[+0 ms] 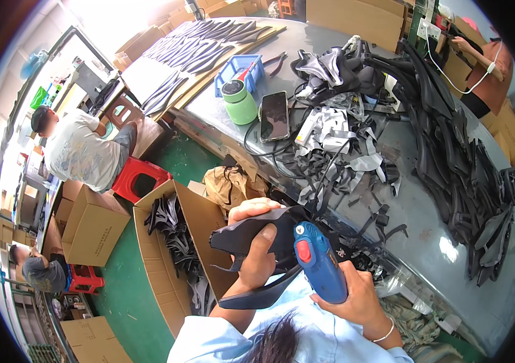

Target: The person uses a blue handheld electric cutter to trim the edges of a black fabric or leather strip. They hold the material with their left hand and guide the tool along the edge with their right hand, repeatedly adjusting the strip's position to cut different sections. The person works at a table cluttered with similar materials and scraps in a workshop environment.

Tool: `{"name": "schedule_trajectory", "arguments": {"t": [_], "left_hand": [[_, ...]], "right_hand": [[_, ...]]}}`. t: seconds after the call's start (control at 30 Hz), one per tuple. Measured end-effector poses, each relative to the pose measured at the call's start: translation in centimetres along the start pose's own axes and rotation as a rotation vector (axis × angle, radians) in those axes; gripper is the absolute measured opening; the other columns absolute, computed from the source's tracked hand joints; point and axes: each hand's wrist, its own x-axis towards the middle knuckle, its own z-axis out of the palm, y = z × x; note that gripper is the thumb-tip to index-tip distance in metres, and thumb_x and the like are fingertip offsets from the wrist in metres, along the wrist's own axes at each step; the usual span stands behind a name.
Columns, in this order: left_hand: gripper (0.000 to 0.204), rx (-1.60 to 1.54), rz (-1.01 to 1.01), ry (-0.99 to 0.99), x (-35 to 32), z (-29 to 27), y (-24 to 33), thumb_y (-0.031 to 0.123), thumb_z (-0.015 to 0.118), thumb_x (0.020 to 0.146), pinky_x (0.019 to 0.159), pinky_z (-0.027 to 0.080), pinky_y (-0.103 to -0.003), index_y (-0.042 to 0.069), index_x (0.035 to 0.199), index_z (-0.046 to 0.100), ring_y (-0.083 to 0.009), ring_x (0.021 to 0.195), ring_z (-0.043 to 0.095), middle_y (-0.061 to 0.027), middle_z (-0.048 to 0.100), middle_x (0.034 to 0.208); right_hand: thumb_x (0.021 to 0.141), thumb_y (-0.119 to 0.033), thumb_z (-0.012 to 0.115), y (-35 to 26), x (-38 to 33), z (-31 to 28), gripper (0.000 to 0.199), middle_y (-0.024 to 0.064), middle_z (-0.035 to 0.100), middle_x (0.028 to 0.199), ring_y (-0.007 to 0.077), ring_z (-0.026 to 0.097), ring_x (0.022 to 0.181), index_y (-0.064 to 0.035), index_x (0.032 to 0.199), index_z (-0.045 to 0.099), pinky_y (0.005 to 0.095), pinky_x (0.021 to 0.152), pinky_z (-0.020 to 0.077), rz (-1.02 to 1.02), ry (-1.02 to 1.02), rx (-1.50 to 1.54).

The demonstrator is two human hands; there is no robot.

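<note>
The left hand (256, 263) grasps a black shaped piece (283, 225), thumb on the near face, fingers over the far edge; the right hand (359, 296) is wrapped around a blue tool with a red button (322, 269). The piece is in front of the chest, at the bench's near edge. It looks light, padded and bendy, unlikely to break but apt to flop, so a pinch on its thicker body should steady it better than its thin edges. The tool, at its four o'clock, looks rigid and heavier, best held round the body; whether its nose touches the piece I cannot tell. Farther out: a cardboard box (208, 242) of black strips at nine, a green bottle (239, 104) towards eleven, a phone (274, 116) at twelve, pale scraps (333, 130) at one, dark curved parts (445, 181) between two and three.
</note>
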Motion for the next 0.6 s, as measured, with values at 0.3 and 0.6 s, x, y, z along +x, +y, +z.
{"name": "schedule_trajectory", "arguments": {"t": [0.3, 0.6], "left_hand": [[0.031, 0.017, -0.336, 0.039, 0.2, 0.5, 2.1, 0.001, 0.052, 0.075, 0.090, 0.044, -0.035, 0.001, 0.105, 0.048, -0.0220, 0.099, 0.054, -0.0144, 0.054, 0.105], [0.035, 0.392, -0.372, -0.312, 1.8, -1.3, 3.0, -0.010, 0.051, 0.076, 0.088, 0.046, -0.031, -0.001, 0.109, 0.050, -0.0187, 0.100, 0.059, -0.0126, 0.060, 0.103]], "right_hand": [[0.058, -0.015, 0.080, 0.1, 0.0, -0.2, 0.047, 0.0103, 0.059, 0.060, 0.0273, 0.057, 0.050, 0.0005, 0.092, 0.052, 0.0343, 0.051, 0.0455, -0.108, 0.072, -0.258], [0.058, -0.015, 0.079, 0.2, -0.1, -0.3, 0.045, 0.0103, 0.058, 0.059, 0.0269, 0.058, 0.050, 0.0019, 0.091, 0.053, 0.0337, 0.052, 0.0459, -0.113, 0.051, -0.275]]}}
